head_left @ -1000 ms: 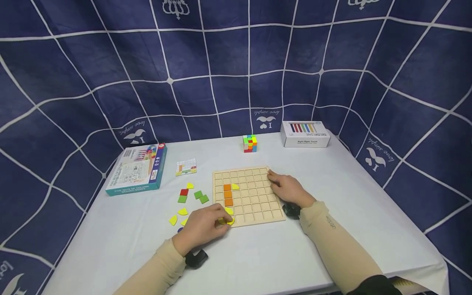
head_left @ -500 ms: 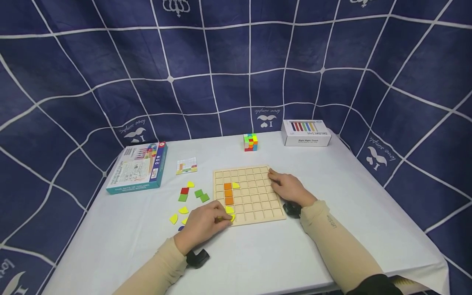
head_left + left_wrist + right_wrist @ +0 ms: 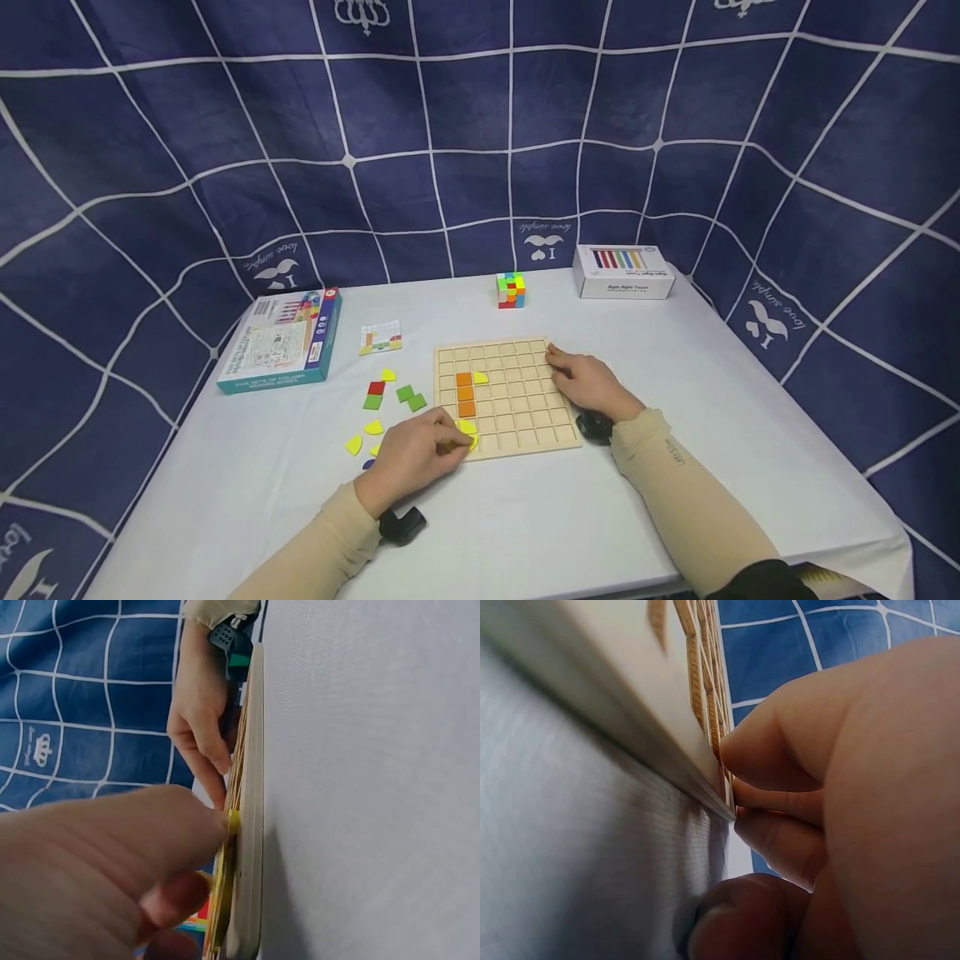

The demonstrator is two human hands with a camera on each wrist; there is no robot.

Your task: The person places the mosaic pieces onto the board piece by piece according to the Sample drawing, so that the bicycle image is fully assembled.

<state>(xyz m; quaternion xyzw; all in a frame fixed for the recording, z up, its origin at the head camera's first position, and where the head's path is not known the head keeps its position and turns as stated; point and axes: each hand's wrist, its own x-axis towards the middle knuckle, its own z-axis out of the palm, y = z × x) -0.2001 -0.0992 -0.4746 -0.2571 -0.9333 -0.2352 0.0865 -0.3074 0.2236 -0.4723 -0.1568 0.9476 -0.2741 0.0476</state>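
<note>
My left hand [image 3: 420, 454] is at the near left corner of a square wooden grid board [image 3: 517, 400]. Its thumb and fingers pinch a yellow quarter-circle tile [image 3: 235, 820], partly hidden behind them and low over the board. A further yellow tile [image 3: 467, 427] lies just beyond the fingertips. In one column on the board sit orange square tiles [image 3: 466, 393], with a yellow quarter-circle tile [image 3: 480, 377] beside the top one. My right hand [image 3: 590, 383] grips the board's right edge near the far corner, fingertips on its rim in the right wrist view.
Left of the board lie green tiles [image 3: 406, 392], a red tile [image 3: 376, 387], loose yellow tiles [image 3: 373, 427] and a blue piece [image 3: 368, 464]. Behind are a pattern card [image 3: 381, 337], a puzzle cube [image 3: 511, 291], a teal-edged box [image 3: 281, 342] and a white box [image 3: 624, 272].
My left fingertips have shifted slightly over the yellow tile at the near left corner. My right hand stays on the board's edge, and the other pieces lie as before.
</note>
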